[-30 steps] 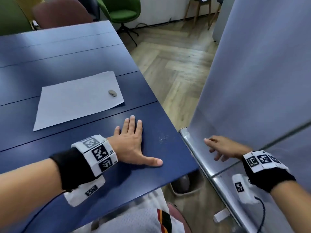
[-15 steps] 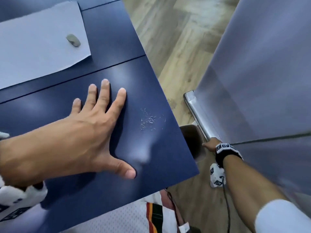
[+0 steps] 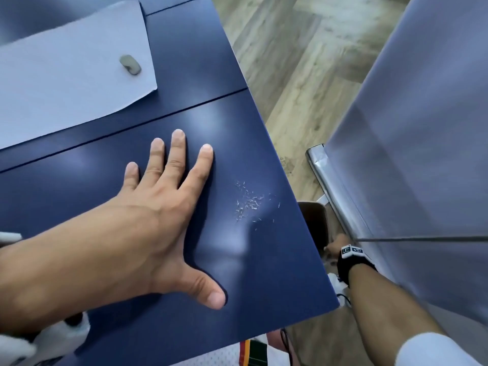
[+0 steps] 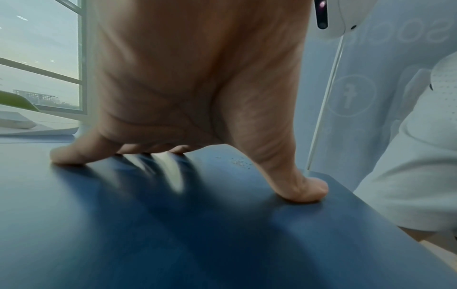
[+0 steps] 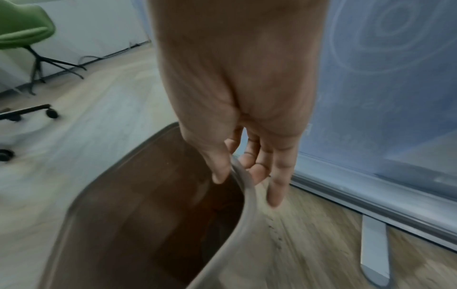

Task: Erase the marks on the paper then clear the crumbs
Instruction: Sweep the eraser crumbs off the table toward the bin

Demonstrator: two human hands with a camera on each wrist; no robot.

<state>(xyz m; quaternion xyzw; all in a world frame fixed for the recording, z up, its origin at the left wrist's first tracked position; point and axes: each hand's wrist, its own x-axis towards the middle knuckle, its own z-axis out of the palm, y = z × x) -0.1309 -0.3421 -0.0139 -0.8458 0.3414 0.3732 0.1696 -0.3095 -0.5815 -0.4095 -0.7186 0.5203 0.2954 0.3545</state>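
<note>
A white paper [image 3: 66, 83] lies on the blue table [image 3: 184, 62] with a grey eraser [image 3: 130, 65] on it. Pale eraser crumbs [image 3: 248, 204] are scattered near the table's right edge. My left hand [image 3: 169, 196] lies flat on the table just left of the crumbs, fingers spread; the left wrist view shows the hand [image 4: 197, 97] and crumbs [image 4: 238, 162] beyond the thumb. My right hand [image 3: 336, 244] is down beside the table at a brown waste bin [image 3: 314, 223]. In the right wrist view it [image 5: 247, 156] pinches the bin's rim [image 5: 245, 195], thumb inside, fingers outside.
A grey-blue partition panel [image 3: 409, 154] with a metal foot stands close on the right, leaving a narrow strip of wooden floor [image 3: 290, 62] between it and the table. A green chair [image 5: 22, 29] and a castor base [image 5: 29, 113] stand farther off.
My right hand has dropped from the partition's rail down to the floor bin and taken its rim. My head has leaned in over the crumbs. The left hand stays flat on the table.
</note>
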